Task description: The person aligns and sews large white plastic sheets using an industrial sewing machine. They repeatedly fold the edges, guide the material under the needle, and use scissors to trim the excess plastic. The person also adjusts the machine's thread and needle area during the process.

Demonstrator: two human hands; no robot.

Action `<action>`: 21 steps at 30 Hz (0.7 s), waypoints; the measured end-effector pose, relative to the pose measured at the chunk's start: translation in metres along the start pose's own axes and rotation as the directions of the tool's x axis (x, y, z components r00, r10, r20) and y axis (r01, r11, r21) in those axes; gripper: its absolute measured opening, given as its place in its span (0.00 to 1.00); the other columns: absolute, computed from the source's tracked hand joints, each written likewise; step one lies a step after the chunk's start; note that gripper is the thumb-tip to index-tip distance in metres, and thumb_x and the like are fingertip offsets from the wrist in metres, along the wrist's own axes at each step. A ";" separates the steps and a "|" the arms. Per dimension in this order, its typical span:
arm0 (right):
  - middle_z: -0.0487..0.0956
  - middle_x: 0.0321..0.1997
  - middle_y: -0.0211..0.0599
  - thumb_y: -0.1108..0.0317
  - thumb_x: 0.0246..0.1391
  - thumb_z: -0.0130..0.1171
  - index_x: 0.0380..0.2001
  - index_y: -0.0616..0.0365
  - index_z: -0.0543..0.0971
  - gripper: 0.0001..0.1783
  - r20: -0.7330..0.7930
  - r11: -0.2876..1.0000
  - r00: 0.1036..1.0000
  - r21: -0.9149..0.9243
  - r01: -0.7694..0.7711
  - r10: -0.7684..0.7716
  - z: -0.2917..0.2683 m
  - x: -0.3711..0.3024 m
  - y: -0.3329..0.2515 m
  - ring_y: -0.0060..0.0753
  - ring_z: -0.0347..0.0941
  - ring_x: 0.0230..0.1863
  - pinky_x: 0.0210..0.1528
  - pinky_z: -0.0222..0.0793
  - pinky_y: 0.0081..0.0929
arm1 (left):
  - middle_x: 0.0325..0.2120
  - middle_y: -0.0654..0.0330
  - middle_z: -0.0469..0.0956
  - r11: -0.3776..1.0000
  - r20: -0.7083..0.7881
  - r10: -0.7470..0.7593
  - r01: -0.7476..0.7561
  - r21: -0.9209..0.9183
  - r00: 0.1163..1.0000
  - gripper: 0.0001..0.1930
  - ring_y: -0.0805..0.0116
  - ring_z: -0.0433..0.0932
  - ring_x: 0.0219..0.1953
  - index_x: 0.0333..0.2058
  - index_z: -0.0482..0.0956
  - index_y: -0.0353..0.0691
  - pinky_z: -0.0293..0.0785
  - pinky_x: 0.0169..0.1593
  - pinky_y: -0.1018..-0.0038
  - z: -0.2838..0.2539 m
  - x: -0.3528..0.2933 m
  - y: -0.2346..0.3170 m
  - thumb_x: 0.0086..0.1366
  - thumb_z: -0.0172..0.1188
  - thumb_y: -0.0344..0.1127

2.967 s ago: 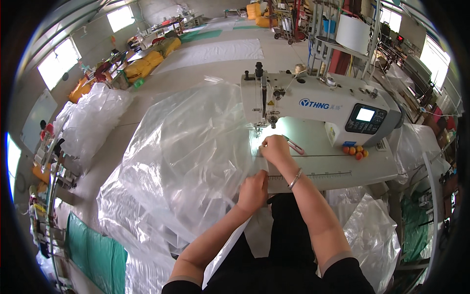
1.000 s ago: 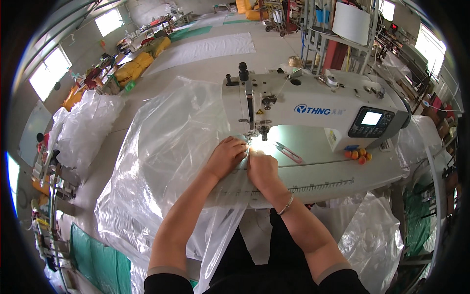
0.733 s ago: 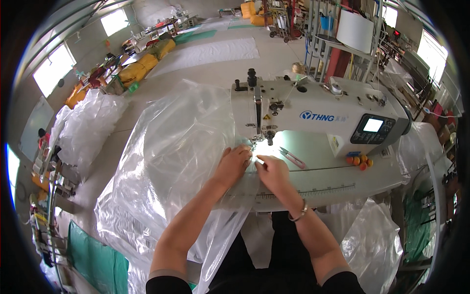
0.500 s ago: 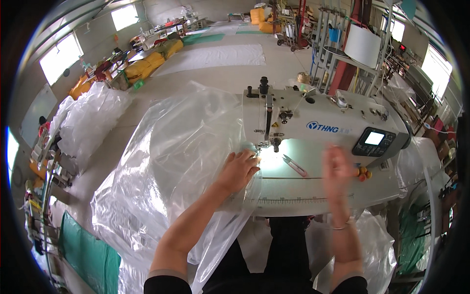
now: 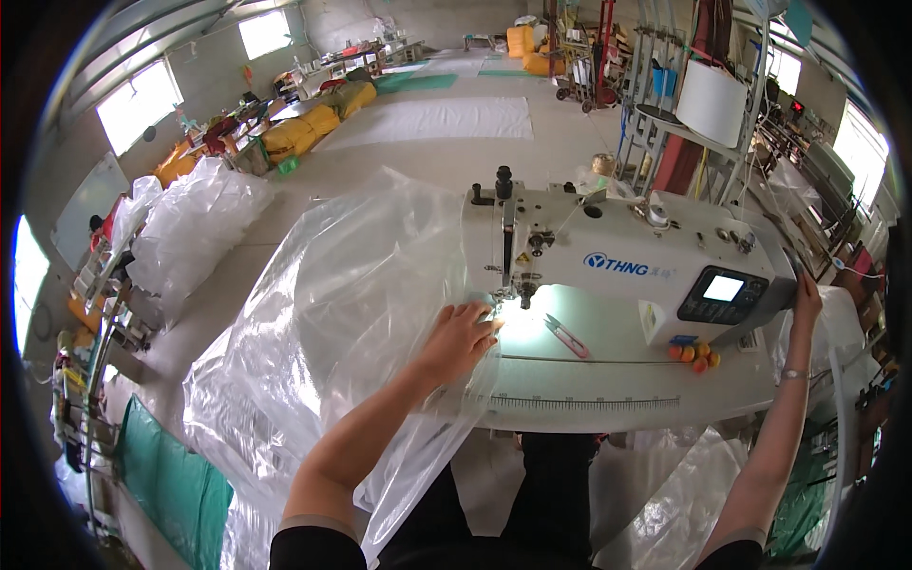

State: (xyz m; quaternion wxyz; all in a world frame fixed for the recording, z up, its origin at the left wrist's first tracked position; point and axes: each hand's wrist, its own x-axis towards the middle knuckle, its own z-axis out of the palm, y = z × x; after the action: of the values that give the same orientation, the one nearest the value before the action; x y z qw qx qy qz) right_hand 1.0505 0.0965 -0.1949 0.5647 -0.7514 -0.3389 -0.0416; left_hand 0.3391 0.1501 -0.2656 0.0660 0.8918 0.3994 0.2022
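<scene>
A large clear plastic sheet (image 5: 332, 285) drapes over the left of the white sewing machine (image 5: 608, 228) and down past its table. Close beside the lit needle area, my left hand (image 5: 460, 342) is closed on the sheet's right edge, fingers bent. My right hand (image 5: 807, 298) reaches to the machine's far right end and grips the handwheel (image 5: 788, 275), whose far side is hidden. A small pair of thread snips (image 5: 567, 338) with pinkish handles lies right of the needle. Several orange and yellow balls (image 5: 696, 355) sit under the control panel (image 5: 722, 293).
A ruler strip (image 5: 579, 403) runs along the table's front edge. More clear plastic (image 5: 204, 223) is heaped at left, with a green tarp (image 5: 171, 484) below. Behind the machine stands a rack with a large white spool (image 5: 711, 103).
My right hand has moved from above the table, right of the snips, outward to the handwheel. The left hand stays on the plastic sheet by the needle. The view has shifted slightly.
</scene>
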 end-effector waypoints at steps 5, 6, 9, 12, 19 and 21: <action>0.83 0.31 0.35 0.60 0.58 0.60 0.40 0.60 0.81 0.14 -0.014 0.950 0.975 -0.227 0.212 -0.221 -0.105 -0.050 0.114 0.28 0.77 0.34 0.39 0.71 0.29 | 0.53 0.54 0.69 0.993 -0.047 0.098 -0.101 -0.060 0.994 0.17 0.55 0.68 0.55 0.53 0.77 0.49 0.59 0.59 0.61 0.015 0.009 0.014 0.66 0.56 0.38; 0.83 0.31 0.36 0.62 0.58 0.59 0.40 0.60 0.81 0.13 -0.043 0.945 0.976 -0.261 0.197 -0.215 -0.096 -0.068 0.106 0.30 0.77 0.34 0.39 0.71 0.29 | 0.53 0.54 0.69 0.995 -0.026 0.090 -0.092 -0.050 0.996 0.17 0.55 0.68 0.55 0.53 0.77 0.49 0.59 0.59 0.62 0.010 0.006 0.018 0.65 0.56 0.38; 0.82 0.33 0.39 0.66 0.59 0.58 0.40 0.60 0.81 0.10 -0.019 0.925 0.955 -0.255 0.282 -0.296 -0.036 -0.172 0.021 0.35 0.78 0.35 0.41 0.72 0.29 | 0.53 0.54 0.69 1.000 0.044 0.000 0.000 -0.010 0.999 0.17 0.56 0.68 0.55 0.53 0.77 0.48 0.59 0.59 0.62 -0.012 -0.022 0.025 0.65 0.56 0.38; 0.81 0.36 0.39 0.69 0.58 0.59 0.39 0.59 0.80 0.08 0.164 0.914 0.920 -0.145 0.378 -0.355 -0.018 -0.250 -0.048 0.35 0.78 0.36 0.41 0.72 0.30 | 0.52 0.54 0.69 0.998 0.074 0.044 -0.040 -0.050 0.996 0.17 0.56 0.68 0.56 0.52 0.78 0.48 0.59 0.60 0.61 -0.018 -0.038 0.040 0.64 0.58 0.37; 0.78 0.46 0.39 0.70 0.43 0.67 0.40 0.56 0.79 0.17 0.573 0.697 0.454 0.322 0.641 -0.682 0.071 -0.397 -0.199 0.44 0.75 0.48 0.47 0.74 0.36 | 0.51 0.55 0.70 0.988 0.050 0.145 -0.141 -0.062 0.988 0.19 0.57 0.67 0.58 0.51 0.78 0.48 0.60 0.58 0.61 -0.026 -0.076 0.051 0.61 0.61 0.40; 0.75 0.54 0.43 0.67 0.41 0.69 0.46 0.58 0.78 0.25 0.616 0.618 0.283 0.438 0.653 -0.736 0.092 -0.421 -0.220 0.48 0.70 0.57 0.57 0.68 0.39 | 0.52 0.55 0.69 0.986 0.086 0.151 -0.144 -0.081 0.985 0.20 0.57 0.67 0.58 0.51 0.78 0.48 0.60 0.58 0.60 -0.030 -0.079 0.058 0.60 0.62 0.40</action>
State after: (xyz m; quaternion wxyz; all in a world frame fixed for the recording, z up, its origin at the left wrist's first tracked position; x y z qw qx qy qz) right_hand 0.5756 0.0116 -0.2347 0.3311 -0.4422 -0.8322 0.0484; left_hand 0.3187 0.0516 -0.2465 0.1025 0.9241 0.3210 0.1803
